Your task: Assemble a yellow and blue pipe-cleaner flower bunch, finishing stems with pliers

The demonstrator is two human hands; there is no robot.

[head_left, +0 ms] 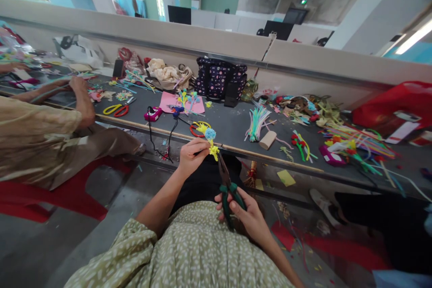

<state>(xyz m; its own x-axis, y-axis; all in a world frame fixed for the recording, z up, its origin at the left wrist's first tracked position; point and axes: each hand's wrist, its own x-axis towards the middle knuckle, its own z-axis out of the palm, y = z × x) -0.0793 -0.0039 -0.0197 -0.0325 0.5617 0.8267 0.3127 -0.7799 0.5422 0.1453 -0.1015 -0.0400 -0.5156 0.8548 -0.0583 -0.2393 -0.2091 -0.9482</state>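
My left hand [193, 156] pinches a small pipe-cleaner flower [210, 134] with blue and yellow fuzzy heads, held just off the table's front edge. In my right hand [241, 207] is a pair of long-nose pliers [224, 171] with green handles, its jaws pointing up at the flower's lower yellow part. Whether the jaws touch it I cannot tell. Behind the flower, scissors [196, 128] with red and yellow handles lie on the table. A pink sheet [165, 102] bearing more yellow and blue flowers lies farther back, with a blue glue gun [177, 110] by it.
A dark patterned bag [220, 78] stands against the partition. To the right are a bundle of pastel pipe cleaners [257, 123], a cardboard tube [267, 140] and a magenta box [332, 155]. A co-worker [43, 130] sits at left; another person's leg [364, 211] shows at right.
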